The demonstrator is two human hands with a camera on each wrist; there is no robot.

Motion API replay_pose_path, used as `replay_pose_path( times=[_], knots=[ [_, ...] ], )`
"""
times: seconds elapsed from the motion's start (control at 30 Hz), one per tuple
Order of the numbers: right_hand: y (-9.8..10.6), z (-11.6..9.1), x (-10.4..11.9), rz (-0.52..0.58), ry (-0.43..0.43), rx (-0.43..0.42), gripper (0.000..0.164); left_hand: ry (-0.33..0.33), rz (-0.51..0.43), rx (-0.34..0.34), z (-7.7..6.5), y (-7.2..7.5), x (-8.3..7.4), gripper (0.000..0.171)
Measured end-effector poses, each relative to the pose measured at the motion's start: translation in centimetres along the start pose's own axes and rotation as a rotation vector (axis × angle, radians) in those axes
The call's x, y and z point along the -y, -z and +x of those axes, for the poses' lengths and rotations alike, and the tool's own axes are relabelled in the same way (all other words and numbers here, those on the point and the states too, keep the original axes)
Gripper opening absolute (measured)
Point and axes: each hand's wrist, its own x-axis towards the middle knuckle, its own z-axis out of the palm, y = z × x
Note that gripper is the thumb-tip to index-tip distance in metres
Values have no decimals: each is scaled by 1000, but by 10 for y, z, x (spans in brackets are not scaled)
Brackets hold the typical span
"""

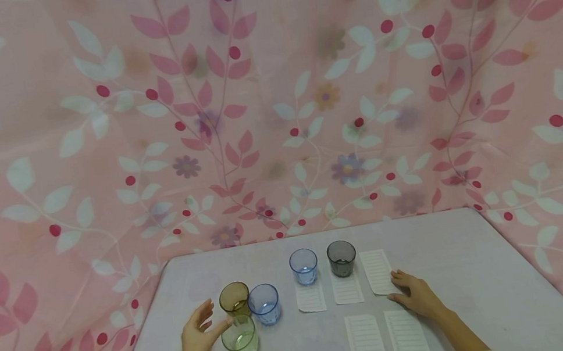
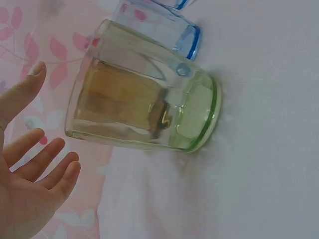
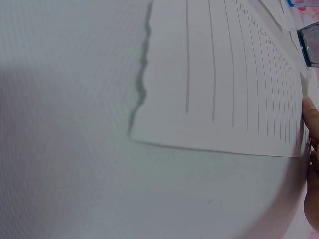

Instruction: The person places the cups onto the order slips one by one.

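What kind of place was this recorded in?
Probably a makeshift tabletop filming spot, perhaps indoors; what lies beyond is hidden. A pink leaf-and-flower backdrop rises behind a pale-covered table, on which coloured glasses and lined paper slips are laid out.

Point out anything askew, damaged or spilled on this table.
One paper slip has a ragged, apparently torn end, plain in the right wrist view. Another slip, at the right hand, looks slightly askew compared with the one under the grey glass. All five glasses stand upright, and no spill shows.
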Motion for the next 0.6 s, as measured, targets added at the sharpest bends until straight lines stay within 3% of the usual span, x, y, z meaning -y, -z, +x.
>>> replay_pose_path(
  times=[0.37,0.6],
  knots=[
    [-3,-1,2,-3,-52,-23,47,21,-89,65,-4,-20,9,79],
    [-1,-2,4,-12,-35,-26,48,37,-134,56,-4,-31,11,89]
  ],
)
